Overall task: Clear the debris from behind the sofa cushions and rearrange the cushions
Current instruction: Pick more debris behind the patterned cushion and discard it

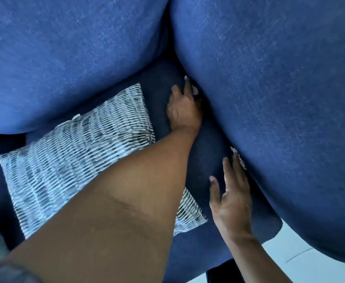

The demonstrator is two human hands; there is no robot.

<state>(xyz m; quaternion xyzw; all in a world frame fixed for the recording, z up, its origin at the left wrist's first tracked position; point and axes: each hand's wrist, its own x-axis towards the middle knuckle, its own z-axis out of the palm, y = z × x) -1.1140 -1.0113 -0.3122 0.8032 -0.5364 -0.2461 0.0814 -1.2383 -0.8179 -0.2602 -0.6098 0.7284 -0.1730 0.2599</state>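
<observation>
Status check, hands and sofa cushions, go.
Left hand and right hand open, fingertips at right back cushion base. Patterned pillow under left forearm. No debris visible.

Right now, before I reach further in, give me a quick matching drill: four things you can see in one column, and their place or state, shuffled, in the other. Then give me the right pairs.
Things:
1. left hand
2. right hand
3. patterned pillow
4. big blue cushion

Place or state:
A. lies on the seat, partly under the left forearm
B. fingers straight, along the cushion's lower edge, nearer the camera
C. fingers reaching into the gap by the cushion, further back
D. fills the right side of the view

Pairs: 1-C, 2-B, 3-A, 4-D
</observation>
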